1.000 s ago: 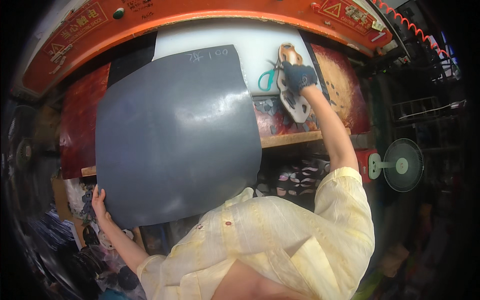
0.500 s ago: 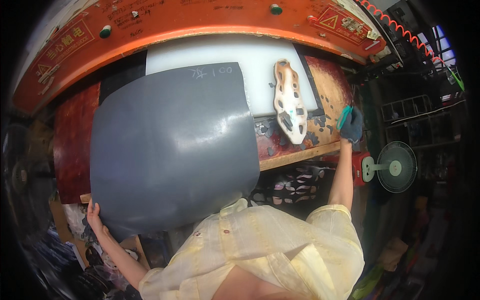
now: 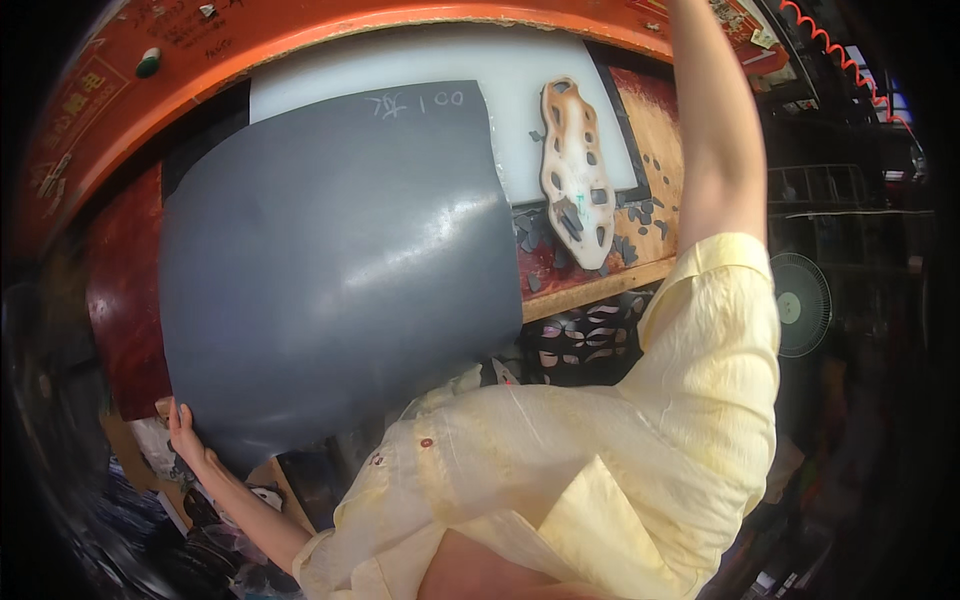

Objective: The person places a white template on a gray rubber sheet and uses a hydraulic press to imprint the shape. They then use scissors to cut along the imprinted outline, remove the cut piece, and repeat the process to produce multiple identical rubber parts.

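A large dark grey flexible sheet [image 3: 340, 270] lies over the white board and the table, its near part hanging past the table's front edge against my shirt. My left hand [image 3: 184, 434] grips the sheet's near left corner, fingers pointing up along its edge. My right arm [image 3: 722, 150] is raised straight up past the top of the picture, so that hand is out of sight. Right of the sheet, on the white board [image 3: 400, 60], lies a long white-and-brown piece [image 3: 577, 170] full of holes, with a few grey scraps in it.
An orange machine beam [image 3: 330, 30] spans the far side above the board. Grey offcuts [image 3: 640, 215] lie scattered on the wooden table [image 3: 590, 292]. A fan [image 3: 800, 305] stands to the right, and a red coiled hose [image 3: 835, 60] hangs at the upper right.
My right hand, gloved and holding something teal at the table's right end, has gone up and out of the picture. The left hand still grips the sheet; the view has shifted slightly.
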Available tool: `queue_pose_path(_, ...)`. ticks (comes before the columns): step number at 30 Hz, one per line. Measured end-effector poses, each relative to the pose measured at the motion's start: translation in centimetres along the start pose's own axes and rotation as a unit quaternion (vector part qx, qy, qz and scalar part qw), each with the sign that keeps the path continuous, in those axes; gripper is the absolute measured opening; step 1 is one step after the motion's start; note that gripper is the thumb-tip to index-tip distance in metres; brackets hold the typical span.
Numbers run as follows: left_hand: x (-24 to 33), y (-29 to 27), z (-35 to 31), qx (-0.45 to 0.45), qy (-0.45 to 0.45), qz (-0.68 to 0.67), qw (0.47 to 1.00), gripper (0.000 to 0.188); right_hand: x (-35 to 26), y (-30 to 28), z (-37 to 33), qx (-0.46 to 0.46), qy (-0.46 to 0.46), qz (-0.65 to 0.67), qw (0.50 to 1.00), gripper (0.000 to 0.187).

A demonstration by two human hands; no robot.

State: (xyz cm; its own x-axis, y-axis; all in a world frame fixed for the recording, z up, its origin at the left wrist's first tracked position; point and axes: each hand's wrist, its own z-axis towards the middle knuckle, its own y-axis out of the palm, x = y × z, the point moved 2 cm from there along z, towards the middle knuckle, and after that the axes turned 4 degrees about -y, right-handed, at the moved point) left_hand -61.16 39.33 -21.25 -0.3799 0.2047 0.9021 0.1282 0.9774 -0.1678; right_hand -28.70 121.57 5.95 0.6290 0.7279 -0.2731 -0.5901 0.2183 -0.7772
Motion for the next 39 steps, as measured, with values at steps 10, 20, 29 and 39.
queue_pose_path(10, 0.1, 1.5, 1.3, -0.071, -0.004, -0.042, 0.997, 0.038, -1.0, 9.2, -23.7, -0.129, 0.317, -0.162, 0.926, 0.099)
queue_pose_path(20, -1.9, 2.0, 2.9, -0.067, -0.038, -0.046, 0.996, 0.037, -4.6, 7.3, -25.2, -0.279, 0.308, -0.13, 0.9, 0.121)
queue_pose_path(29, -2.1, 2.4, 2.8, -0.112, -0.026, -0.073, 0.991, 0.038, 0.9, 2.7, -26.3, -0.088, 0.325, 0.434, 0.836, 0.078)
queue_pose_path(39, -2.4, 1.6, 4.0, -0.042, -0.052, 0.011, 0.998, 0.037, 5.9, -8.4, -25.0, 0.274, 0.12, 0.715, 0.632, 0.052)
